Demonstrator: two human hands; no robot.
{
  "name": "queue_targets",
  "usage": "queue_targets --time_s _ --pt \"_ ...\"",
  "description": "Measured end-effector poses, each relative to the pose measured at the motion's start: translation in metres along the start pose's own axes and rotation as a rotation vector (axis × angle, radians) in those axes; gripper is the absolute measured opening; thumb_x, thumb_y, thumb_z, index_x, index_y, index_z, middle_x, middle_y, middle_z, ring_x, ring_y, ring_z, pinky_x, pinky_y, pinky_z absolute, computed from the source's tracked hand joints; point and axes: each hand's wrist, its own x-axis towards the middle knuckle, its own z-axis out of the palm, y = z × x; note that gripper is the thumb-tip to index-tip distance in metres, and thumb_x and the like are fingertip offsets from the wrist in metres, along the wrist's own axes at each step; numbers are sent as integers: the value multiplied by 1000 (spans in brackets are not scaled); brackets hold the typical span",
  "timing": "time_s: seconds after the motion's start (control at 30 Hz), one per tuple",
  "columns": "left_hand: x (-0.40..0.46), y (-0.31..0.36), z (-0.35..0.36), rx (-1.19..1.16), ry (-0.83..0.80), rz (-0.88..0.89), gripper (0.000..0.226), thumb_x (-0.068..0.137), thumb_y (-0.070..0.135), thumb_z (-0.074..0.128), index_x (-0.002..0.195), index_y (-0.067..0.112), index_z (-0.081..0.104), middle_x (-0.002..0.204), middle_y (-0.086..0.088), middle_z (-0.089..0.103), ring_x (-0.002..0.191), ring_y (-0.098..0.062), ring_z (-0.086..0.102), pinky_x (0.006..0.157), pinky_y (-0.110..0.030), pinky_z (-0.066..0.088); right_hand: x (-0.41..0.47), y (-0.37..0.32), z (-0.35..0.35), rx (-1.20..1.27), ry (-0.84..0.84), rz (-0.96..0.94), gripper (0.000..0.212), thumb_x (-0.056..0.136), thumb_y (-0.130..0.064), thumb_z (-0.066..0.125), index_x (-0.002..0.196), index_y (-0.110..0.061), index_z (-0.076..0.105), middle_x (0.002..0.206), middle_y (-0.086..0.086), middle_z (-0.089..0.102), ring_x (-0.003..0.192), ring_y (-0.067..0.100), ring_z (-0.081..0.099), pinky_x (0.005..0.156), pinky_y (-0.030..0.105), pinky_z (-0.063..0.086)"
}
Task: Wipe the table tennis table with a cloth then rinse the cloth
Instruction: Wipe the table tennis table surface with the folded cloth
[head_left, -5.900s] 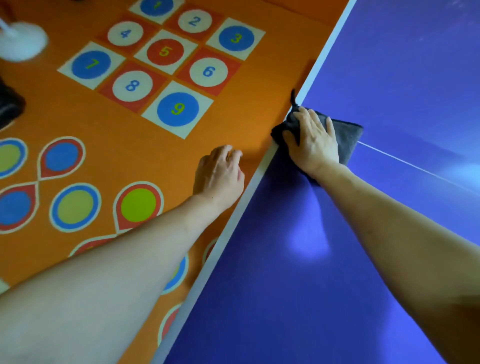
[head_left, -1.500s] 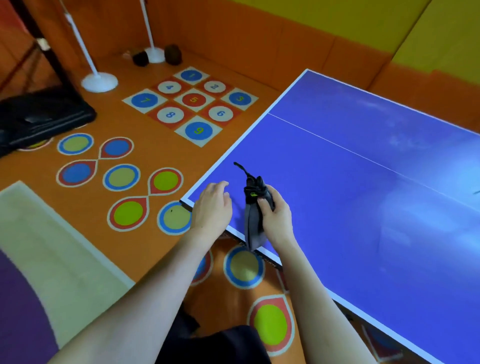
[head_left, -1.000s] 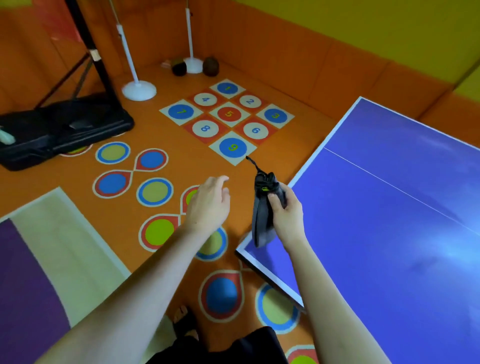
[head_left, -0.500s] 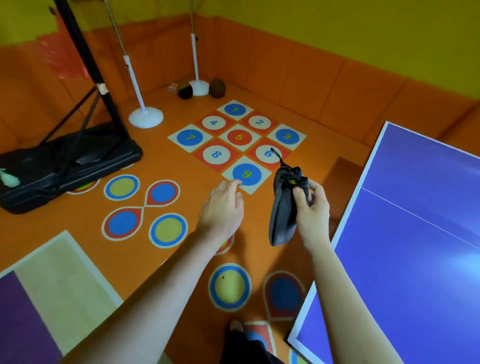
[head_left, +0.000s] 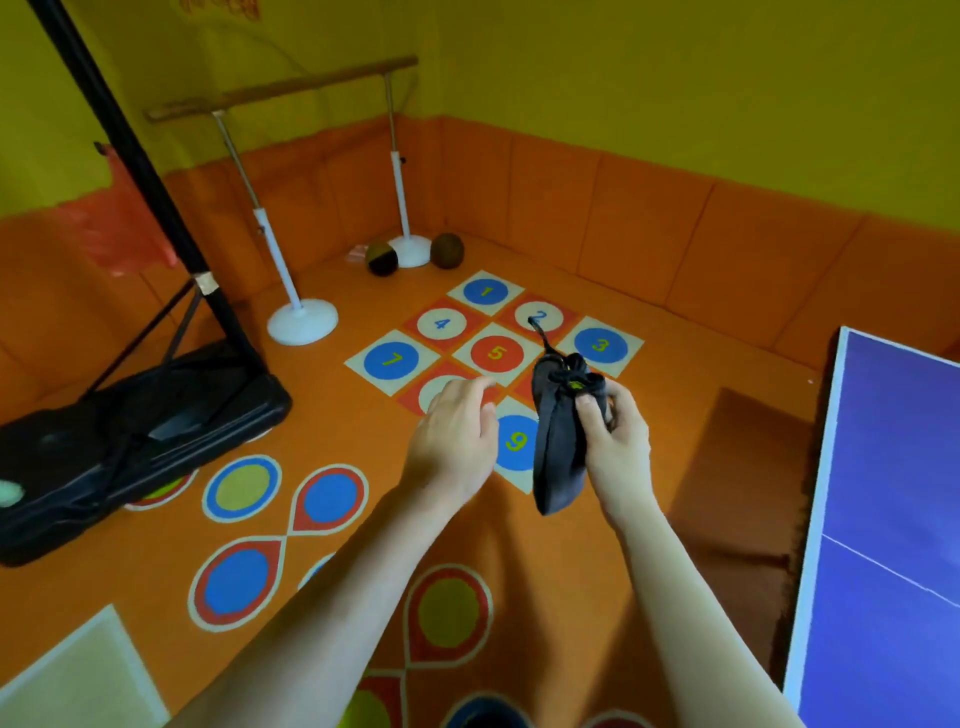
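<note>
A person looks down at both bare forearms, stretched forward over an orange floor (head_left: 363, 415) painted with coloured circles and a grid of numbered squares (head_left: 496, 353).

The right hand (head_left: 615, 449) holds a dark grey cloth (head_left: 558, 447), bunched into a long narrow bundle. The bundle hangs almost straight up and down in the air, clear of the floor, its long axis vertical with a slight lean. Its gathered top sits above the fingers, and a thin dark loop (head_left: 540, 332) sticks up and to the left from it. The loose lower end dangles below the hand. The grip is tight: the thumb and curled fingers pinch the upper part of the cloth.

The left hand (head_left: 457, 447) hovers just beside the cloth on its left, not touching it. It is seen from the back, its fingers loosely bent and pointing forward, holding nothing.

The blue bench (head_left: 893, 519) with its white edge runs along the far right, well apart from the cloth.

On the left stands a black pole (head_left: 130, 156) on a heavy black base (head_left: 130, 436). Further back a wooden bar (head_left: 291, 88) rests on two white stands, with two dark balls (head_left: 415, 254) by the padded orange wall.
</note>
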Motion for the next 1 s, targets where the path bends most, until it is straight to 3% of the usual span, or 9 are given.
queue_targets --time_s 0.2,0.47,0.6,0.73,0.9,1.0 --pt "119 24 42 -78 -29 25 40 105 33 34 142 27 47 143 9 49 132 -11 44 106 -33 43 111 -7 -5 -16 12 -31 15 108 -18 58 120 -21 66 106 -5 74 96 4 70 75 15 53" --pt "296 46 130 -207 -80 133 37 104 26 41 139 25 52 137 7 53 124 -11 49 99 -30 47 275 30 -36 -39 192 -13 18 108 -21 58 124 -19 66 106 -4 74 94 5 70 75 16 52" --pt "406 69 181 -211 -170 270 37 103 23 44 138 20 53 135 2 56 122 -17 53 99 -38 50 369 33 -61 -55 334 2 17 108 -22 59 123 -22 66 111 -4 73 99 5 69 77 16 53" --pt "506 108 229 -140 -270 448 35 105 25 44 138 20 52 133 3 56 119 -18 54 94 -34 50 449 27 -96 -56 489 5 16 107 -21 59 123 -23 65 108 -8 73 97 -2 69 78 15 52" --pt "601 171 293 -101 -423 602 37 106 31 37 140 26 47 138 6 50 126 -16 49 100 -38 46 523 37 -154 -77 666 46 19 106 -31 61 124 -30 66 114 -11 74 110 5 68 91 29 53" --pt "648 215 340 -117 -475 680 37 105 30 37 140 26 47 139 5 49 128 -17 47 104 -39 44 569 49 -194 -76 751 53 18 107 -31 60 123 -29 67 113 -11 74 109 4 68 88 28 51"
